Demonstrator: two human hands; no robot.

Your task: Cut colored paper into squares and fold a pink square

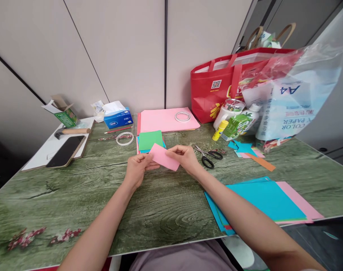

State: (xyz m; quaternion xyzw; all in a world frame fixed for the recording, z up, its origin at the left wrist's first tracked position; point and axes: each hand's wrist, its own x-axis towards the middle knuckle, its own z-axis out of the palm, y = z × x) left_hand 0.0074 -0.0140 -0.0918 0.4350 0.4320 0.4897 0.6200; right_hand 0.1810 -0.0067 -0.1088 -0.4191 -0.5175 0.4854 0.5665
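Observation:
A small pink sheet of paper (164, 157) is held up between both hands, tilted over the table. My left hand (137, 167) pinches its left edge between thumb and fingers. At the upper right edge, my right hand (184, 157) grips it the same way. Just behind the sheet lies a stack of small coloured papers with a green sheet (150, 140) on top. Scissors with black handles (207, 155) rest open to the right of my right hand.
Blue sheets (262, 199) lie under my right forearm. Paper scraps (245, 147), a yellow glue stick (220, 130), a green carton (237, 126) and a red bag (205, 94) stand rightward. Tape rolls (125, 139), a tissue box (118, 118), a phone (66, 151) and a hammer (72, 131) sit left.

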